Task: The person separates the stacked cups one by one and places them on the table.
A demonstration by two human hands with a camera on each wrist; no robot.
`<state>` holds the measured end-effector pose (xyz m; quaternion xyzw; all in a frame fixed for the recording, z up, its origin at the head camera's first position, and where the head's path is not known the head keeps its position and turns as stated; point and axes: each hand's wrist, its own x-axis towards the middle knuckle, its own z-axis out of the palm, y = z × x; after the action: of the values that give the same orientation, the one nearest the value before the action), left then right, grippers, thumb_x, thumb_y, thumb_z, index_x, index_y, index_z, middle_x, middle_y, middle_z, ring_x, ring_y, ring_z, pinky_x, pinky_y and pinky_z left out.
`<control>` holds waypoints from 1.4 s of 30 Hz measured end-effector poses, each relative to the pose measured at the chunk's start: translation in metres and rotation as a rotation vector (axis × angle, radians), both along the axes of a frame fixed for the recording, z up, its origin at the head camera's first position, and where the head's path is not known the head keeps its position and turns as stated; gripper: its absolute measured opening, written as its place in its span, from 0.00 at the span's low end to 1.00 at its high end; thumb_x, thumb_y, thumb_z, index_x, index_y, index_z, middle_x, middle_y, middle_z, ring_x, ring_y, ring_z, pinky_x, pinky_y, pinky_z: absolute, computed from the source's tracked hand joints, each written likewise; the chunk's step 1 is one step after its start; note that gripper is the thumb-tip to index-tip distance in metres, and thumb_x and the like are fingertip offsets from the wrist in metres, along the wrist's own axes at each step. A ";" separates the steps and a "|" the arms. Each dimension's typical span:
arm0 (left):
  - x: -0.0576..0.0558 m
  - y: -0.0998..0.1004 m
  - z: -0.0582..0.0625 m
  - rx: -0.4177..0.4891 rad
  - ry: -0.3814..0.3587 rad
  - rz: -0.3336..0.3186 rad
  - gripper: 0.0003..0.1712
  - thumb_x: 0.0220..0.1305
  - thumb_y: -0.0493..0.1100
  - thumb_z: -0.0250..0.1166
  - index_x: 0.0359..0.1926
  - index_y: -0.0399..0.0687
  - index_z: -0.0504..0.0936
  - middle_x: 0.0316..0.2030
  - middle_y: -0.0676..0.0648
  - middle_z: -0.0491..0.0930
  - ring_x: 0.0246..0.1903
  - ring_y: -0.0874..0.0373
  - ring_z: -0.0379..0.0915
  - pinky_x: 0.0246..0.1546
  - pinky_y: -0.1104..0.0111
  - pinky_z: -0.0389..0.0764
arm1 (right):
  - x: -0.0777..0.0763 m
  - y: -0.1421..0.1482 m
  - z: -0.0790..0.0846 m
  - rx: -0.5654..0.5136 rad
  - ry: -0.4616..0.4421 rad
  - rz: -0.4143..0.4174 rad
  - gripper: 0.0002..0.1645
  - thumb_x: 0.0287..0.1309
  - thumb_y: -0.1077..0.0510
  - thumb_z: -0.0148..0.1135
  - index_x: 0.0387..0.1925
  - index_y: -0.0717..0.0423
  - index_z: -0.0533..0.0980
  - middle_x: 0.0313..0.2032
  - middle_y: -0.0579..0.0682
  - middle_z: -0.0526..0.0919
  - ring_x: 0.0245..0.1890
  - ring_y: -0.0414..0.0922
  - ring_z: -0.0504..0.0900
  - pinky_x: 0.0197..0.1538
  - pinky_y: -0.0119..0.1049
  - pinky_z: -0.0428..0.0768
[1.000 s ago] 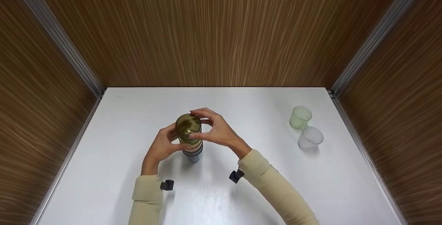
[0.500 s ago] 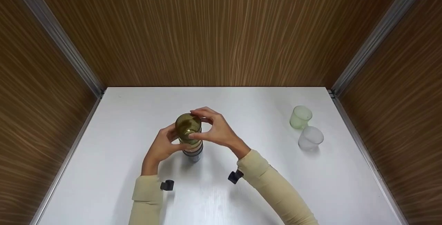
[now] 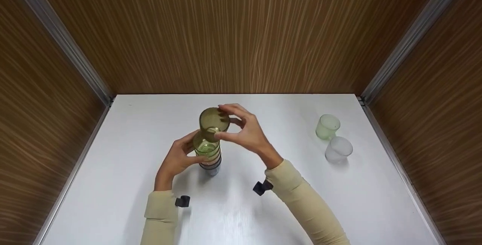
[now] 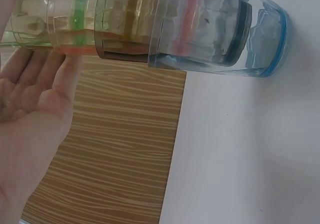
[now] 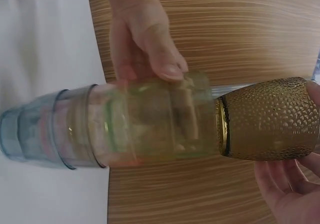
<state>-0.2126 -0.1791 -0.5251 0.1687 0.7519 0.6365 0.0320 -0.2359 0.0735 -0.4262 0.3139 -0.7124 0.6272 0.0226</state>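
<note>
My right hand (image 3: 248, 130) holds an olive-amber glass (image 3: 211, 119) with a dimpled surface, thumb on one side and fingers on the other. Below it stands a tall column of nested coloured glasses (image 3: 209, 154), light green at the top and blue at the bottom. My left hand (image 3: 179, 158) grips the column near its top. In the right wrist view the amber glass (image 5: 270, 119) has its base right at the mouth of the upper glass; I cannot tell whether they touch. The left wrist view shows the blue bottom glass (image 4: 270, 39) on the white table.
A pale green glass (image 3: 327, 126) and a clear frosted glass (image 3: 339, 149) stand close together on the right of the white table (image 3: 271, 207). A wood-patterned panel (image 3: 241, 34) rises behind the table, with similar panels on both sides.
My right hand has lifted the amber glass up out of the top of the column and slightly to the right. My left hand and the column have stayed in place.
</note>
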 end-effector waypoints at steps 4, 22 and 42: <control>-0.001 0.001 0.000 -0.003 -0.001 0.003 0.50 0.50 0.36 0.82 0.75 0.46 0.70 0.68 0.43 0.77 0.69 0.48 0.73 0.67 0.74 0.74 | -0.006 0.019 0.001 -0.044 0.002 -0.066 0.42 0.48 0.64 0.81 0.66 0.66 0.75 0.62 0.61 0.77 0.62 0.52 0.78 0.64 0.41 0.83; -0.002 0.003 -0.001 0.000 -0.023 0.015 0.52 0.49 0.36 0.83 0.75 0.45 0.69 0.70 0.42 0.75 0.70 0.54 0.71 0.69 0.75 0.72 | -0.035 0.112 -0.055 0.058 -0.114 -0.354 0.41 0.45 0.69 0.81 0.64 0.66 0.76 0.59 0.61 0.80 0.60 0.56 0.79 0.64 0.53 0.81; -0.004 0.003 -0.002 -0.002 -0.016 -0.001 0.52 0.49 0.37 0.82 0.75 0.45 0.68 0.70 0.43 0.75 0.71 0.53 0.71 0.70 0.73 0.72 | -0.060 0.163 -0.118 0.135 -0.188 -0.540 0.40 0.46 0.68 0.81 0.63 0.70 0.75 0.60 0.66 0.76 0.61 0.61 0.77 0.66 0.56 0.79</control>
<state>-0.2162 -0.1760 -0.5267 0.1640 0.7521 0.6372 0.0382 -0.2960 0.2363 -0.5440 0.0543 -0.8091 0.5762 0.1017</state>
